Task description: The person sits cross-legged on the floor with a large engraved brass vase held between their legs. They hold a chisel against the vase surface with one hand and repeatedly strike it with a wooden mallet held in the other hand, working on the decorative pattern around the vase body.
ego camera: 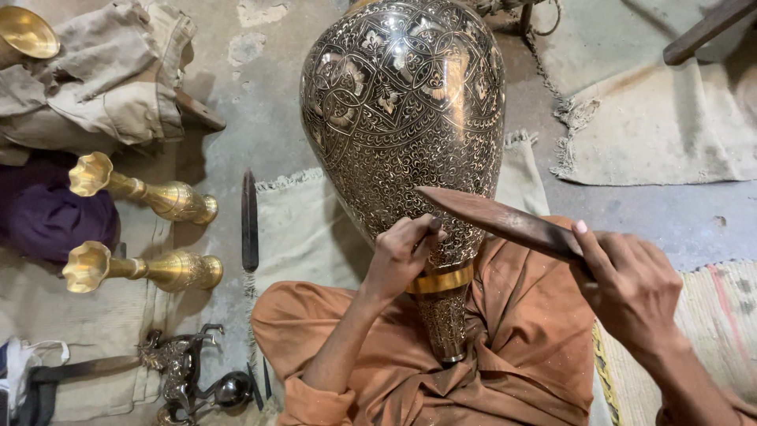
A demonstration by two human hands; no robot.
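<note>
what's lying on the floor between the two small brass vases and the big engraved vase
In the head view, a long dark pointed metal tool lies on the concrete floor between the two brass vases and the big engraved vase, beside a pale mat's fringed edge.

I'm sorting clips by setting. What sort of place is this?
Likely a floor-level metal engraving workshop: a large engraved brass vase worked with a wooden striker, brass vases on mats.

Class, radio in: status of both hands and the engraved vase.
Left hand pinching a small chisel against the vase. Right hand gripping wooden mallet. Vase rests on lap, nothing blocking.
</note>
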